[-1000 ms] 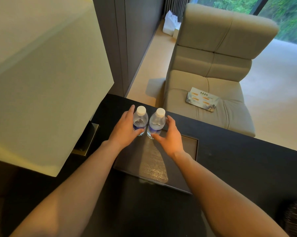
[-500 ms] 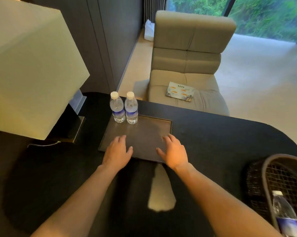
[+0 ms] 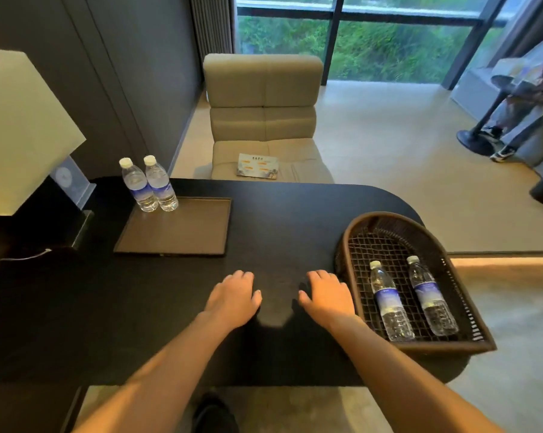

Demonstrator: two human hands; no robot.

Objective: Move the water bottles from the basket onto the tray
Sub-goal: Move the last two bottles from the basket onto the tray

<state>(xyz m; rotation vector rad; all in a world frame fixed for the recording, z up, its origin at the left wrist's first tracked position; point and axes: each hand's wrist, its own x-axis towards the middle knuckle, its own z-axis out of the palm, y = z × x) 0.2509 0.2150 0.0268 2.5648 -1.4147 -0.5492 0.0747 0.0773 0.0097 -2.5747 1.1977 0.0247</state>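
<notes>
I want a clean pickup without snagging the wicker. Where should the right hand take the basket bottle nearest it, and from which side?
Probably from above, around its labelled middle. That bottle lies on its side in the basket, cap pointing away, with a gap to the other lying bottle. The right hand, empty, can drop fingers either side of the barrel.
</notes>
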